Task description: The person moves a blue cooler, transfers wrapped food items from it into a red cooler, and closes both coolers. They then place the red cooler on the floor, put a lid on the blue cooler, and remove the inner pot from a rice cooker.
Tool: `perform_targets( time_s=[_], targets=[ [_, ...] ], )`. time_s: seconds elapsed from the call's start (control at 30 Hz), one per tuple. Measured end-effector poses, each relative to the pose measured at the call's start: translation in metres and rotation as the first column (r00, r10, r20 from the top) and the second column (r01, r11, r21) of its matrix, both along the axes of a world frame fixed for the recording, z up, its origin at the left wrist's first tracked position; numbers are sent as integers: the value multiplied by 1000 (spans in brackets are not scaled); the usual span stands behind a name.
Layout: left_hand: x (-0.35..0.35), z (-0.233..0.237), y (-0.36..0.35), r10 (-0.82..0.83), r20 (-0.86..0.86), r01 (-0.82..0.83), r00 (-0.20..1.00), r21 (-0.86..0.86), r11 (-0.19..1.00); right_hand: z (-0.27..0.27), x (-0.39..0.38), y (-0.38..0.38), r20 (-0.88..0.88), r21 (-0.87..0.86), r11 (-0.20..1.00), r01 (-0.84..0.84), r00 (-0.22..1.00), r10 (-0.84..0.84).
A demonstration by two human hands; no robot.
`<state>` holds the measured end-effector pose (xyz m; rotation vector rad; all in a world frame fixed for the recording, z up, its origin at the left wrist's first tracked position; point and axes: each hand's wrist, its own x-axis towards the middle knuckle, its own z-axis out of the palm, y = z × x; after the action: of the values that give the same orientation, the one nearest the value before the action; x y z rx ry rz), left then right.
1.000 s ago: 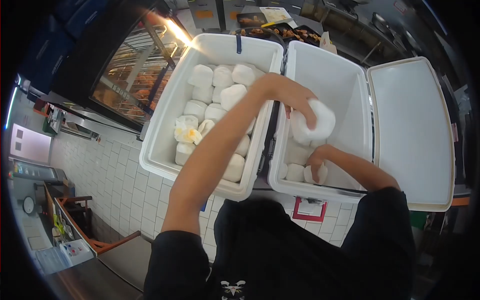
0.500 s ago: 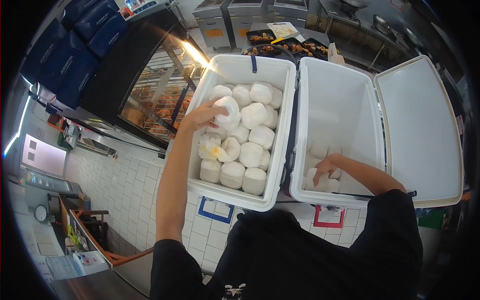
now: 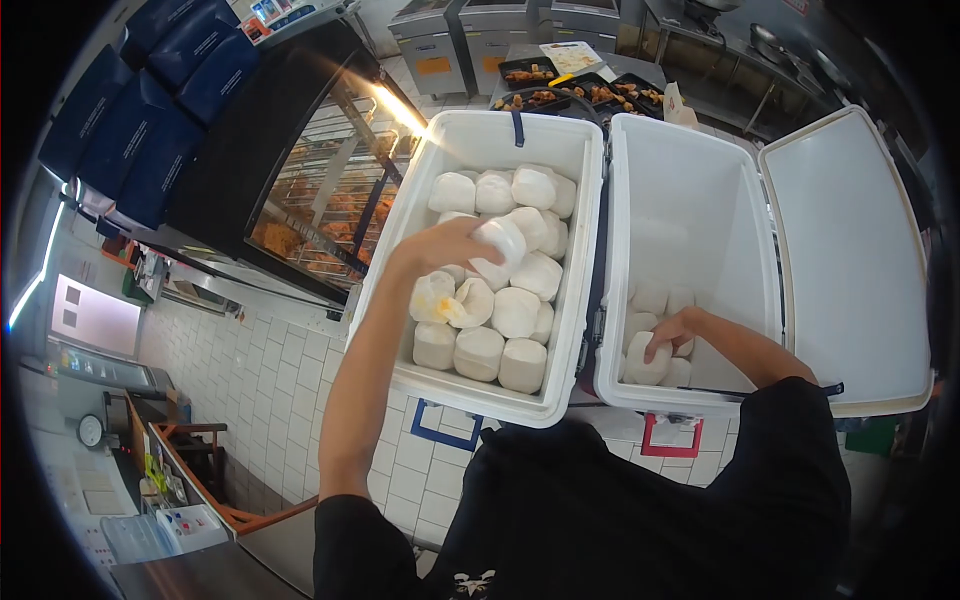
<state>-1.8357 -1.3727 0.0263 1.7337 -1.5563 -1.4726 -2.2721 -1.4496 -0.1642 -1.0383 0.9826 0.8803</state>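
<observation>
In the left white cooler (image 3: pixel 577 385), several white wrapped round bundles (image 3: pixel 516 312) lie packed together. My left hand (image 3: pixel 447 247) grips one white bundle (image 3: pixel 503 240) above the others. A crumpled, yellow-stained wrapping (image 3: pixel 436 297) lies among them. Deep in the right white cooler (image 3: pixel 690 180) sit several more bundles (image 3: pixel 650 298). My right hand (image 3: pixel 675 330) reaches into this cooler with its fingers closed round a bundle (image 3: pixel 647 358) near the front wall.
The right cooler's lid (image 3: pixel 840 260) hangs open at the right. A heated glass cabinet (image 3: pixel 330 190) with racks of food stands at the left. Black food trays (image 3: pixel 527 72) rest on a table behind the coolers. Blue bags (image 3: pixel 130 130) are stacked at the upper left.
My left hand has moved right with its bundle. In the right cooler, my right hand has closed on a bundle, which now shows more clearly. The view has shifted slightly.
</observation>
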Motion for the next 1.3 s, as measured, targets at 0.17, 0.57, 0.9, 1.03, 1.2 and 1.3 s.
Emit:
perform_targets(
  time_s=[0.17,0.57,0.9,1.03,1.2,1.3],
  targets=[
    [-13,-29,-22,181,48,-180,982,-15,984,5,5,3,41,3,996,-94,995,94],
    [-15,-42,-28,314,13,-309,949,-141,940,-6,18,-12,2,97,993,-62,998,62],
    [-23,-28,-20,243,753,376,611,-547,748,206,-28,-108,457,-100,963,252,871,-180],
    [-2,-50,-30,108,658,348,745,-522,779,278,34,-106,864,-200,885,420,501,-42],
    [17,-9,-20,231,217,-40,949,-640,768,270,189,-104,608,-403,902,155,782,137],
    [37,-6,-2,54,204,61,977,-515,855,230,260,-75,425,-214,958,-191,865,267]
  ],
)
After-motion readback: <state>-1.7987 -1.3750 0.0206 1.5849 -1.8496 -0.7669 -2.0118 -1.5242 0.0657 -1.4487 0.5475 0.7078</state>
